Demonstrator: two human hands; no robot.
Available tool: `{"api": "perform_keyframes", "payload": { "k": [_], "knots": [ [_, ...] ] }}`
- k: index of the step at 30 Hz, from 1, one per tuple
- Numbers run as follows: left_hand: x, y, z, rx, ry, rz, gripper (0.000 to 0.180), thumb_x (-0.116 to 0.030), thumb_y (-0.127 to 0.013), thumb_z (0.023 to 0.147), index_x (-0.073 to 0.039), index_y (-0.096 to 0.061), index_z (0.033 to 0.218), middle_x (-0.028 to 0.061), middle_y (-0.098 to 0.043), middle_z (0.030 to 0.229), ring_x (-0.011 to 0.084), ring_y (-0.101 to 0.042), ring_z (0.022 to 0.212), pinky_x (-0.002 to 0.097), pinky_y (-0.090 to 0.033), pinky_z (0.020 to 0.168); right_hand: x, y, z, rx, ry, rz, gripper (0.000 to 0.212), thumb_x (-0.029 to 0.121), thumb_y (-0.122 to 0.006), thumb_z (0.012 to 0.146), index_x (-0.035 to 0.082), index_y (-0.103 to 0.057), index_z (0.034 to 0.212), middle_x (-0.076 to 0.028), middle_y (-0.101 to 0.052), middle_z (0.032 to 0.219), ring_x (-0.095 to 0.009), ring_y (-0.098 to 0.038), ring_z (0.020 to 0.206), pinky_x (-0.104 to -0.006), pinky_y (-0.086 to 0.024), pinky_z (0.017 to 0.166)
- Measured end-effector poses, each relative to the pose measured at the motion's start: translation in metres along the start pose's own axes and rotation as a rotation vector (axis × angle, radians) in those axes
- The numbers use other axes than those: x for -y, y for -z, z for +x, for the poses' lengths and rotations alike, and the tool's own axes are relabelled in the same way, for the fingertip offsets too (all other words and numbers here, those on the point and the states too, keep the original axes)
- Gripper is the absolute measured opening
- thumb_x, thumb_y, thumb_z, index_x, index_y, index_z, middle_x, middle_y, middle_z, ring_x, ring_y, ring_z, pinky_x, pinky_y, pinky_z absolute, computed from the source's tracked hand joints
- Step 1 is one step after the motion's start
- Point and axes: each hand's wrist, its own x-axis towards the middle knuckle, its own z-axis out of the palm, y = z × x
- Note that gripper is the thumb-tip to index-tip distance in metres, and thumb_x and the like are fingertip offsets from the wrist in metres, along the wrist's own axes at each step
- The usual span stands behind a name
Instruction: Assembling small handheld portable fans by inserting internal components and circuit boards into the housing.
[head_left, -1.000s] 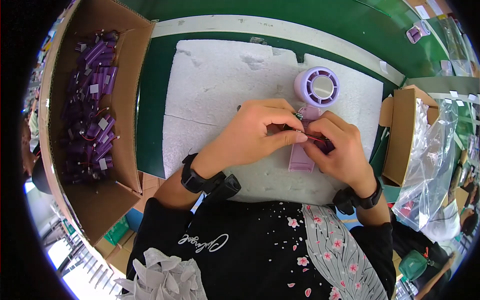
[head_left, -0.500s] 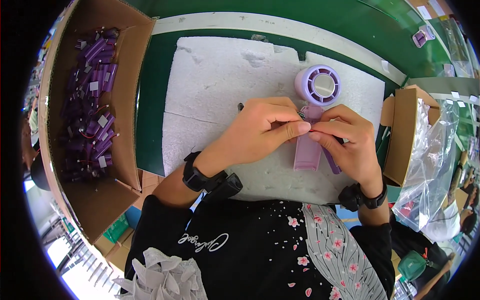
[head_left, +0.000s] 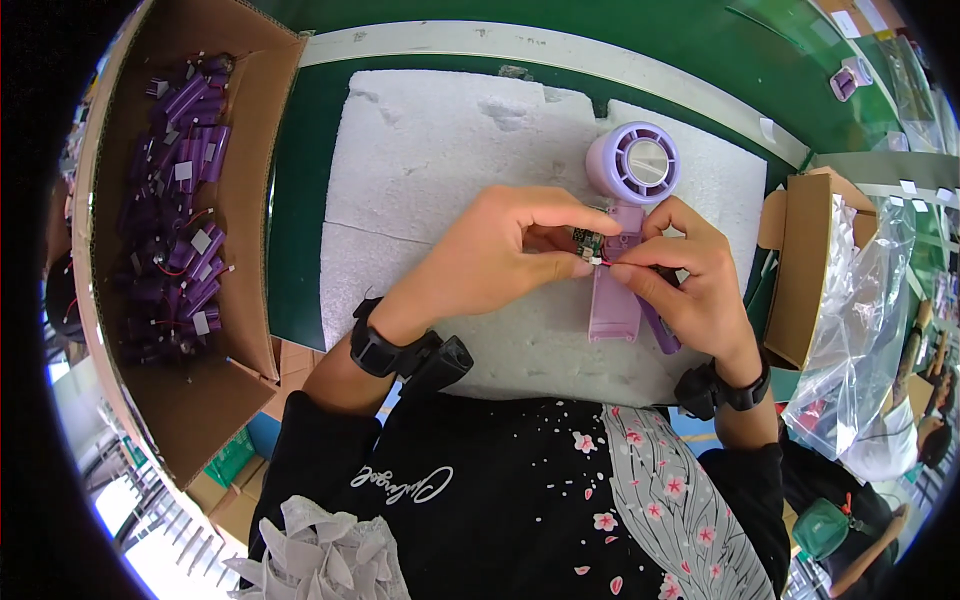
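Green circuit board (head_left: 588,241), pinched in your left hand (head_left: 510,245), sits just left of your right hand (head_left: 690,268), which grips red wire (head_left: 606,263), the pink handle (head_left: 614,305) pointing toward you beneath.

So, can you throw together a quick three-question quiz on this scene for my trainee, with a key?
1. Multiple choice: what colour is the small circuit board pinched in the left hand?
A) blue
B) green
C) yellow

2. True or false: the open cardboard box holding purple cylinders stands to the person's left.

3. Fill in the blank: the lilac fan lies on a white ____ sheet.

Key:
1. B
2. True
3. foam
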Motion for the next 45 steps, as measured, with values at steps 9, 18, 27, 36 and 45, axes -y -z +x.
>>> {"api": "perform_keyframes", "payload": {
  "k": [9,18,27,36,45],
  "knots": [
    [0.001,0.001,0.000,-0.021,0.022,-0.015,0.025,0.012,-0.067,0.081,0.001,-0.065,0.103,0.0069,-0.063,0.105,0.0129,-0.063,0.094,0.0275,-0.054,0.086,0.000,-0.001,0.001,-0.008,-0.027,0.011,0.010,0.003,-0.077,0.073,0.002,-0.073,0.083,-0.006,-0.053,0.081,-0.018,-0.053,0.075,-0.0294,-0.042,0.065],
    [0.002,-0.001,-0.001,-0.086,-0.084,0.080,0.023,0.012,-0.070,0.077,0.000,-0.064,0.096,0.0097,-0.066,0.105,0.0143,-0.065,0.089,0.0276,-0.056,0.082,0.001,-0.003,0.000,-0.038,-0.051,0.039,0.010,0.003,-0.075,0.074,0.001,-0.074,0.083,-0.006,-0.054,0.081,-0.016,-0.053,0.075,-0.0281,-0.041,0.065],
    [0.002,-0.001,0.001,-0.109,-0.348,0.463,0.023,0.010,-0.069,0.075,-0.002,-0.065,0.094,0.0086,-0.068,0.091,0.0189,-0.068,0.079,0.0279,-0.056,0.073,-0.001,-0.008,0.000,-0.065,-0.047,0.043,0.008,0.003,-0.074,0.075,0.000,-0.074,0.083,-0.007,-0.056,0.081,-0.016,-0.055,0.073,-0.0280,-0.042,0.064],
    [0.003,-0.005,0.002,-0.170,-0.343,0.435,0.034,0.009,-0.071,0.072,-0.001,-0.069,0.105,0.0117,-0.071,0.099,0.0199,-0.069,0.086,0.0299,-0.056,0.077,-0.003,-0.012,0.000,-0.082,0.198,-0.132,0.011,-0.003,-0.071,0.078,0.000,-0.069,0.089,-0.009,-0.060,0.086,-0.017,-0.060,0.068,-0.0283,-0.047,0.057],
    [0.006,-0.008,0.003,-0.174,-0.359,0.480,0.038,0.009,-0.070,0.074,0.000,-0.067,0.111,0.0120,-0.071,0.099,0.0190,-0.070,0.084,0.0294,-0.056,0.075,0.004,-0.023,0.002,-0.274,0.178,-0.228,0.038,-0.005,-0.076,0.072,0.004,-0.061,0.105,-0.010,-0.063,0.095,-0.016,-0.065,0.065,-0.0258,-0.052,0.055]
  ]
}}
